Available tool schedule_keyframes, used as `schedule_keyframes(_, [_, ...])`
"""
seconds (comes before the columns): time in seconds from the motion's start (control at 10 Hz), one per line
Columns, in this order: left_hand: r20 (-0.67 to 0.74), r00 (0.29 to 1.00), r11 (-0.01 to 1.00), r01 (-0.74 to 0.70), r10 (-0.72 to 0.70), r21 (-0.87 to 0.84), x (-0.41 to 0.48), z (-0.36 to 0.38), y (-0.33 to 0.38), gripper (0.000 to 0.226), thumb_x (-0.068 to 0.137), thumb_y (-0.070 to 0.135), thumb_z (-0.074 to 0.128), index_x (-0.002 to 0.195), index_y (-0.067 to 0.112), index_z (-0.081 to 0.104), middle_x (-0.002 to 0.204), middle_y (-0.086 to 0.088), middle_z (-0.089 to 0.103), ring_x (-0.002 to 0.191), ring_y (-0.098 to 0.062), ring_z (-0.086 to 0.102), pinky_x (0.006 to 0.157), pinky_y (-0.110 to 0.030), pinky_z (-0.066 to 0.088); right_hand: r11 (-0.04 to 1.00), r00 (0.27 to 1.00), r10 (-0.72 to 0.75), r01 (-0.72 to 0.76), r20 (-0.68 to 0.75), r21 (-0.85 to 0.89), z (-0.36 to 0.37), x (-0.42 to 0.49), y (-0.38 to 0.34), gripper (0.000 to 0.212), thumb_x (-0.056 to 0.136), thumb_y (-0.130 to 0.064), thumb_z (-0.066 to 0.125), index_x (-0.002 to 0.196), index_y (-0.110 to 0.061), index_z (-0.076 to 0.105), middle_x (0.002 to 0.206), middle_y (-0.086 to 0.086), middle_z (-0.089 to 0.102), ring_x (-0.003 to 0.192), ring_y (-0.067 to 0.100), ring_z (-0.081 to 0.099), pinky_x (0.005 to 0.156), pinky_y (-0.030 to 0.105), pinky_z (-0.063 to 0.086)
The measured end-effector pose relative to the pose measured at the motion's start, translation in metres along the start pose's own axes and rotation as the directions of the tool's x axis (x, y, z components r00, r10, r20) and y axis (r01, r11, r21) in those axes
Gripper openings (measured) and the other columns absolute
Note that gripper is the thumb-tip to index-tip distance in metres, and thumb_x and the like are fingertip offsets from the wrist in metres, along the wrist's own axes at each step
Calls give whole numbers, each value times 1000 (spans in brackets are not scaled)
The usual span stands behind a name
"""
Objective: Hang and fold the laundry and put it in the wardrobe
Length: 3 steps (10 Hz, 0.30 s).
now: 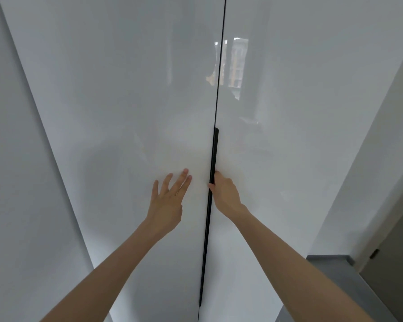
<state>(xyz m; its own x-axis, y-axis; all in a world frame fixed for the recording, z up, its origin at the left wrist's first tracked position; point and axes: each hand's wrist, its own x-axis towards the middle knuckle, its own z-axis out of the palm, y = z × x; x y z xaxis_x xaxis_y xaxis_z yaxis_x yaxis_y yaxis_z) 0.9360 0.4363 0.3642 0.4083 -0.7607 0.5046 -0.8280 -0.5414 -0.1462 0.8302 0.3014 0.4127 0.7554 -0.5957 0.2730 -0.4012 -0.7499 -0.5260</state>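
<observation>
A glossy white wardrobe fills the view, with its left door (126, 112) and right door (300, 135) meeting at a thin dark seam. A long black handle (213, 154) runs down that seam. My right hand (223, 194) grips the handle, fingers curled round its edge. My left hand (170, 198) is held out with straight, spread fingers at the left door's surface, just left of the handle. Both doors look closed. No laundry is in view.
A white side panel or wall (14, 182) stands at the left. At the right, a pale wall (370, 159), a grey floor strip (349, 287) and a dark door with a small fitting (374, 254).
</observation>
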Motion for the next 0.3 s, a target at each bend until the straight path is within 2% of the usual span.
schedule_keyframes(0.1, [29, 999, 999, 15, -14, -42, 0, -8, 3, 93, 63, 14, 78, 144, 16, 33, 154, 0, 27, 128, -34, 44, 96, -55, 41, 999, 1000, 14, -14, 13, 32, -2, -4, -4, 21, 99, -12, 41, 116, -2, 47, 99, 13, 61, 85, 29, 57, 69, 34, 46])
schedule_keyframes(0.2, [63, 998, 995, 15, -9, -99, 2, -20, 6, 78, 90, 17, 52, 150, 25, 3, 157, 8, -6, 145, -28, 10, 114, -51, 14, 990, 993, 81, -90, 80, 107, -4, -6, -2, 17, 98, -15, 42, 110, -3, 46, 86, 6, 53, 78, 24, 52, 65, 31, 41])
schedule_keyframes(0.3, [99, 994, 988, 63, -49, -142, -2, -38, 10, 70, 96, 23, 40, 148, 32, -6, 158, 10, -8, 146, -22, -1, 116, -48, 5, 968, 972, 128, -165, 197, 189, -9, -17, 2, 29, 96, -21, 48, 118, -2, 44, 106, 9, 56, 94, 25, 54, 77, 30, 43])
